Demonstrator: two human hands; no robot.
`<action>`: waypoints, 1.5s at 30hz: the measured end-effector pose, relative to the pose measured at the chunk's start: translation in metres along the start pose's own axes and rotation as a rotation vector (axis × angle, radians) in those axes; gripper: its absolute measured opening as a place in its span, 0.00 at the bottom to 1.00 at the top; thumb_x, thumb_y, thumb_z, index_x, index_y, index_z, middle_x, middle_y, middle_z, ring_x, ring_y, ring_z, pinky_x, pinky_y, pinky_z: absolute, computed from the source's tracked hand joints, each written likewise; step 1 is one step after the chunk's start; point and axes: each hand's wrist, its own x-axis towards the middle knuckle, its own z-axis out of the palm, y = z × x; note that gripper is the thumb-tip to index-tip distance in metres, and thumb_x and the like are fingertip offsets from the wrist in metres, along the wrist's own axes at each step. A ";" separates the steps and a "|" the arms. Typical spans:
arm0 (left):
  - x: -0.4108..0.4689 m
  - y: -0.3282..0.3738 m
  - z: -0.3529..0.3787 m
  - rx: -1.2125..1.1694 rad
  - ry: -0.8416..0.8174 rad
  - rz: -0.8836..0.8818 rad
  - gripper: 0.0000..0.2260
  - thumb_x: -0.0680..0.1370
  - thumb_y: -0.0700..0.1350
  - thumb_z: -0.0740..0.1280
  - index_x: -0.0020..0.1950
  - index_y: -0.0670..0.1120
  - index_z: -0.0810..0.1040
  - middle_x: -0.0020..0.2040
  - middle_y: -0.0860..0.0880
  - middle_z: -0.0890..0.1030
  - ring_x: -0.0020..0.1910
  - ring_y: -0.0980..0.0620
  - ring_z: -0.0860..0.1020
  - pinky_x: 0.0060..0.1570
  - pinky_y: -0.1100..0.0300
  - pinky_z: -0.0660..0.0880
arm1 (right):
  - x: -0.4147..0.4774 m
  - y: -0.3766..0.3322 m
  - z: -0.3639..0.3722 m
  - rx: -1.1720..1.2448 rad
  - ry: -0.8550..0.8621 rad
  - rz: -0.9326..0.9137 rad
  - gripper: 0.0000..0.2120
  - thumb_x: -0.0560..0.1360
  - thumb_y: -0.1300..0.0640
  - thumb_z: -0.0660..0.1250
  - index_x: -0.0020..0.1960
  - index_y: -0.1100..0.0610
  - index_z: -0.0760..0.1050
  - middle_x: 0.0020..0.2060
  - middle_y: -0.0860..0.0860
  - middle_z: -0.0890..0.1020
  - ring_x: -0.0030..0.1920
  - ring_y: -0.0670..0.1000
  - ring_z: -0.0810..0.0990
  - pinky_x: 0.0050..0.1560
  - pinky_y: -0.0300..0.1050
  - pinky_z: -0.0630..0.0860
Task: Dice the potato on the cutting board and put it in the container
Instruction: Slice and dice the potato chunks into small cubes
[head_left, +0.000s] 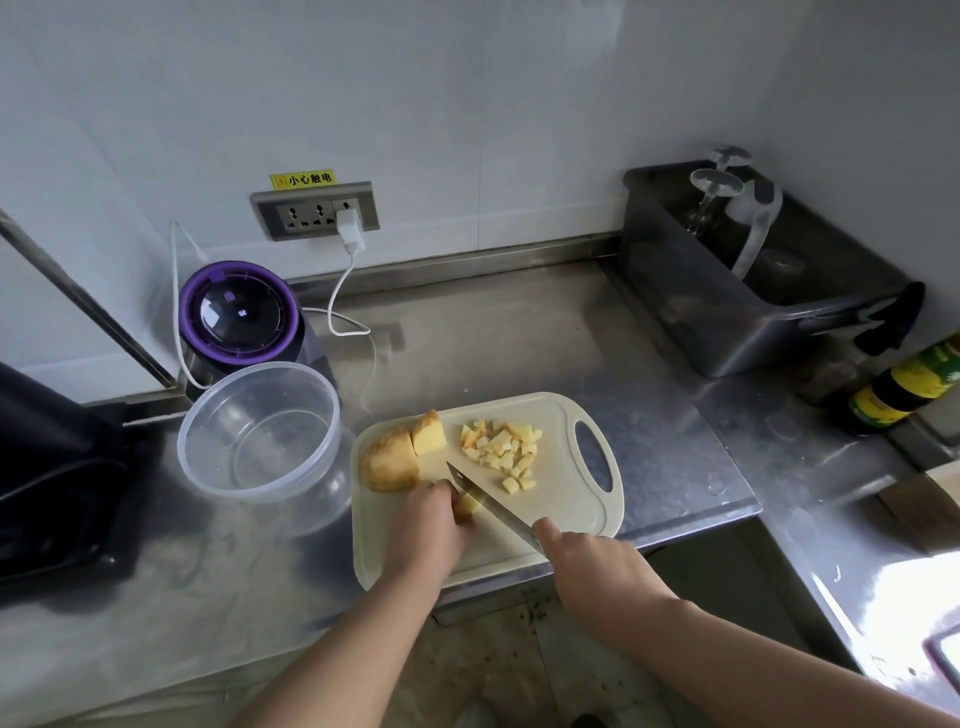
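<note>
A cream cutting board (558, 499) lies on the steel counter. On its left part rest two big potato chunks (402, 449), and a heap of several small dice (504, 449) sits near the handle hole. My left hand (431, 525) holds a small potato strip (467, 505) against the board with curled fingers. My right hand (587, 558) grips a knife (485, 501), forefinger along its spine, the blade slanting beside the strip. A clear round plastic container (260, 434) stands left of the board with nothing visible inside.
A purple-rimmed appliance (240, 314) stands behind the container, its white cable (343, 291) running to the wall socket. A dark tub (748, 270) holding glasses sits at the back right, with sauce bottles (904, 387) beside it. A dark object (47, 467) occupies the left edge.
</note>
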 end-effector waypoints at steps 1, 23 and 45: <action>0.000 0.000 0.000 -0.002 -0.001 0.003 0.08 0.77 0.46 0.67 0.56 0.48 0.79 0.54 0.51 0.81 0.50 0.53 0.79 0.47 0.64 0.75 | 0.000 0.000 0.001 0.006 -0.008 0.000 0.21 0.79 0.66 0.58 0.69 0.51 0.60 0.44 0.53 0.78 0.39 0.50 0.77 0.34 0.40 0.71; -0.005 -0.014 -0.001 -0.054 0.023 0.053 0.10 0.77 0.51 0.69 0.55 0.50 0.80 0.51 0.55 0.82 0.48 0.57 0.79 0.50 0.64 0.76 | 0.007 -0.001 0.005 0.047 0.033 0.032 0.21 0.81 0.63 0.58 0.69 0.48 0.58 0.47 0.52 0.79 0.40 0.49 0.79 0.41 0.42 0.78; -0.002 -0.017 0.002 0.070 0.032 0.136 0.08 0.79 0.48 0.65 0.57 0.50 0.77 0.53 0.54 0.80 0.51 0.57 0.78 0.51 0.65 0.74 | 0.012 -0.002 0.015 0.003 -0.074 0.000 0.20 0.81 0.62 0.60 0.69 0.50 0.59 0.47 0.53 0.79 0.44 0.51 0.81 0.48 0.44 0.82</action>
